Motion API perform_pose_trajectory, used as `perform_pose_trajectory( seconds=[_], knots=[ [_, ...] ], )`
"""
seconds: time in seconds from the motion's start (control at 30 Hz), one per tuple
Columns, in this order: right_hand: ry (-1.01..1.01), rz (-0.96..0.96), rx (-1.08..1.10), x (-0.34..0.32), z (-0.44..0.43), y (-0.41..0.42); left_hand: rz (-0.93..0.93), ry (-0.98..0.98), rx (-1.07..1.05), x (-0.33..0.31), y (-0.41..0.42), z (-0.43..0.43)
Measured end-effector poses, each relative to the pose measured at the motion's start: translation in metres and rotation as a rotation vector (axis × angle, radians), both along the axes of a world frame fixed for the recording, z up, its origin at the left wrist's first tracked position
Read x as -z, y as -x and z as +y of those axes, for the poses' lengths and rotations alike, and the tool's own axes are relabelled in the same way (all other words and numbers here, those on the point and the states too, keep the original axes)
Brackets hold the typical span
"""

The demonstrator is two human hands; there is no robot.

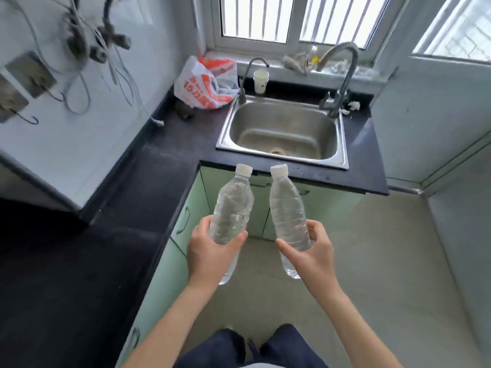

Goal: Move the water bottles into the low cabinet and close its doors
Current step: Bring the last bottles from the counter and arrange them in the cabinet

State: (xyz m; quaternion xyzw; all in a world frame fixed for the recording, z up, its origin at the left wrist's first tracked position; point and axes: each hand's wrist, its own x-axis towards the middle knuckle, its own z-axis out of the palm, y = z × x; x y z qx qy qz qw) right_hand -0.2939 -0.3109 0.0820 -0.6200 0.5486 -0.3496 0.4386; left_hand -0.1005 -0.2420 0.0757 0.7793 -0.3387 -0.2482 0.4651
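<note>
You are holding 2 clear, ribbed plastic water bottles with white screw caps, 1 in each hand, out in front of you above the pale floor. Your left hand (pixel 210 251) is wrapping its fingers closed around the lower body of the left bottle (pixel 232 213), thumb lying across the front. Your right hand (pixel 312 248) is gripping the right bottle (pixel 288 208) the same way, fingers curled shut behind it and thumb pointing toward the other hand. Both bottles are tilting caps-forward, their caps near each other but apart, and their rounded bases are poking out below your palms.

Beyond the caps, the pale green low cabinet (pixel 326 205) is sitting under the counter with both of its smooth flat doors shut, each carrying 1 thin curved metal handle. The matte black L-shaped countertop (pixel 164 160) is holding 1 rectangular stainless steel sink (pixel 281 131) with rounded corners. 2 curved metal taps are rising at its rear corners, and 1 white paper cup (pixel 261 81) is standing between them. 1 crumpled white and orange plastic bag (pixel 206 83) is slumping in the corner by the barred window.
</note>
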Motion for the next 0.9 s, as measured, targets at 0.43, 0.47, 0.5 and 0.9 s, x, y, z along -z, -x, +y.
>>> perform_pose_trajectory(
  seconds=[0.43,0.47,0.5,0.9],
  knots=[
    [-0.006,0.102,-0.495,0.019,-0.003,-0.020,-0.163,-0.007,-0.481,0.002,0.027,0.090],
    [-0.014,0.117,-0.555,0.022,-0.002,-0.016,-0.143,-0.025,-0.545,0.008,0.040,0.101],
    [-0.018,0.132,-0.618,0.025,-0.001,-0.011,-0.123,-0.035,-0.611,0.012,0.054,0.112],
    [0.020,0.206,-1.333,0.032,0.081,0.036,-0.067,-0.070,-1.346,0.023,0.257,0.228]
  ],
)
